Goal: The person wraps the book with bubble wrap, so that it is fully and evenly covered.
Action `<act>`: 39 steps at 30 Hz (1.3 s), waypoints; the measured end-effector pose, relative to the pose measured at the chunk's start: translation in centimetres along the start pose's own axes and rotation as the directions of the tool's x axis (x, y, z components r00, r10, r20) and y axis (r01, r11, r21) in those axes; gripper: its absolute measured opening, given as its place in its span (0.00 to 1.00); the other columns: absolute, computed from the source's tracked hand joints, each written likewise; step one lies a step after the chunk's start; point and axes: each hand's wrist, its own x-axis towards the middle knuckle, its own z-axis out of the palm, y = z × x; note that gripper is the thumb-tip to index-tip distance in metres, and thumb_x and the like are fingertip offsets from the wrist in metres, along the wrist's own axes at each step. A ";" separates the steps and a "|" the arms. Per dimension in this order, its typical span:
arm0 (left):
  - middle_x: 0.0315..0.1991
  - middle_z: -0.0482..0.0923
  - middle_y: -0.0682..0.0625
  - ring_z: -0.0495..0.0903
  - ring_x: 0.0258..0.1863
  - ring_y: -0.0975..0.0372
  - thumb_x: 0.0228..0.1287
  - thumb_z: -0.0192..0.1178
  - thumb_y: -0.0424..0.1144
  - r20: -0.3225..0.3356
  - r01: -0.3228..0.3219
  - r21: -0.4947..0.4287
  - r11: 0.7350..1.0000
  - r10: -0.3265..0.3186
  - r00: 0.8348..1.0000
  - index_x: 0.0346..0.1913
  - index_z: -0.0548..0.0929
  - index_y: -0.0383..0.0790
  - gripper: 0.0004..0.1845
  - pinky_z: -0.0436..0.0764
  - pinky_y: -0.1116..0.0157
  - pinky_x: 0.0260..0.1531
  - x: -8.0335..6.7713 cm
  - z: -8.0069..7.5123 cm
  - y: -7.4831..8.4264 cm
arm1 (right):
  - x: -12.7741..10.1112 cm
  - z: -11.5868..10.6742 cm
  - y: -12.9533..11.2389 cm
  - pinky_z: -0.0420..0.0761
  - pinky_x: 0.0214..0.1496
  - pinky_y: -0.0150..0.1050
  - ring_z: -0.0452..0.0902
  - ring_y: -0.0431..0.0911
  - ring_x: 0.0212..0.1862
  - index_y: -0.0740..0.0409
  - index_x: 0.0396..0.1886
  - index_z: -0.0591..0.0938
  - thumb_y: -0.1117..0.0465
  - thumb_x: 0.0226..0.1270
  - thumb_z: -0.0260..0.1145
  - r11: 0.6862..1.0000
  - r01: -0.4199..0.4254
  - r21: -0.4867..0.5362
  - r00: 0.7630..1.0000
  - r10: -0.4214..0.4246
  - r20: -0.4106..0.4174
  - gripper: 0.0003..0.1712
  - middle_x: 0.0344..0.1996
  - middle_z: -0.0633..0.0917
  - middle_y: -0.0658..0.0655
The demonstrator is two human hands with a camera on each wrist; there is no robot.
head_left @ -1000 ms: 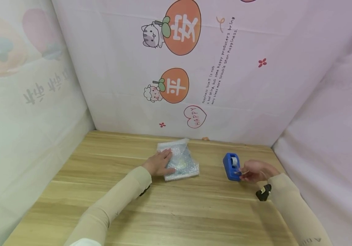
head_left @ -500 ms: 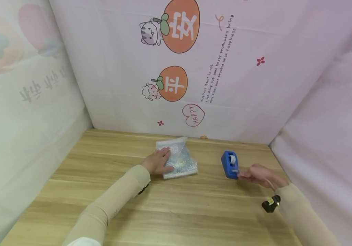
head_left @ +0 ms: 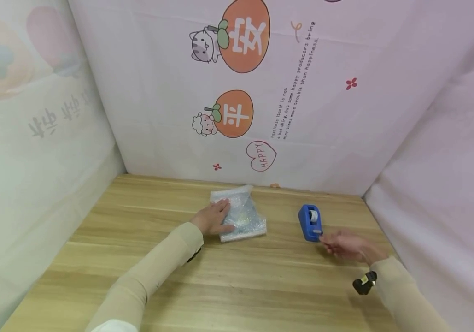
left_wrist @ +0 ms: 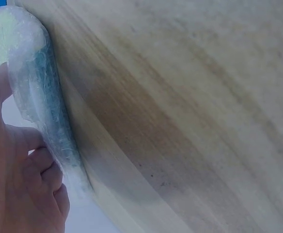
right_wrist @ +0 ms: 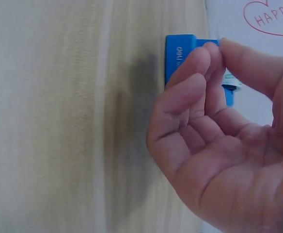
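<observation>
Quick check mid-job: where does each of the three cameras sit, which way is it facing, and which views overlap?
Head: worn high, looking forward and down at the wooden table; both sleeved arms show, the left hand on the bubble-wrap packet, the right hand at the blue tape dispenser.
Left wrist: low beside the left hand, looking along the packet's edge; only fingers show.
Right wrist: behind the right hand, facing the dispenser; palm and pinching grip show.
Shared: head and right wrist both show the dispenser; head and left wrist, the packet.
</observation>
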 end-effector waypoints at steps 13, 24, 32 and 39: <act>0.86 0.49 0.37 0.51 0.87 0.47 0.80 0.50 0.63 -0.003 -0.004 0.015 1.000 0.004 1.000 0.83 0.54 0.29 0.47 0.54 0.49 0.86 0.1 0.2 0.0 | 0.2 2.5 0.1 0.82 0.53 0.47 0.80 0.56 0.50 0.65 0.41 0.91 0.51 0.75 0.69 0.950 -0.094 -0.299 0.901 -0.047 -0.431 0.20 0.46 0.88 0.65; 0.86 0.49 0.36 0.51 0.86 0.46 0.80 0.51 0.62 0.004 -0.008 0.012 1.000 0.008 1.000 0.83 0.54 0.28 0.47 0.54 0.49 0.86 -0.2 -0.4 0.3 | 0.6 3.3 0.1 0.77 0.64 0.61 0.74 0.67 0.67 0.66 0.38 0.92 0.55 0.71 0.71 0.938 -0.104 -0.331 0.828 -0.103 -0.551 0.16 0.64 0.83 0.72; 0.86 0.49 0.37 0.51 0.87 0.47 0.81 0.50 0.63 0.001 -0.006 0.013 1.000 0.006 1.000 0.83 0.54 0.29 0.47 0.54 0.49 0.86 -0.1 -0.1 0.2 | 0.6 4.1 -0.3 0.74 0.67 0.64 0.75 0.69 0.67 0.70 0.30 0.91 0.60 0.64 0.73 0.934 -0.090 -0.346 0.789 -0.145 -0.597 0.14 0.62 0.84 0.72; 0.85 0.51 0.34 0.52 0.86 0.46 0.80 0.52 0.61 -0.008 -0.012 0.016 1.000 0.012 1.000 0.82 0.56 0.26 0.46 0.56 0.48 0.85 -0.1 -0.2 0.4 | 0.7 4.6 -0.3 0.79 0.62 0.60 0.77 0.70 0.65 0.72 0.25 0.89 0.63 0.64 0.71 0.922 -0.079 -0.379 0.770 -0.185 -0.611 0.14 0.61 0.84 0.74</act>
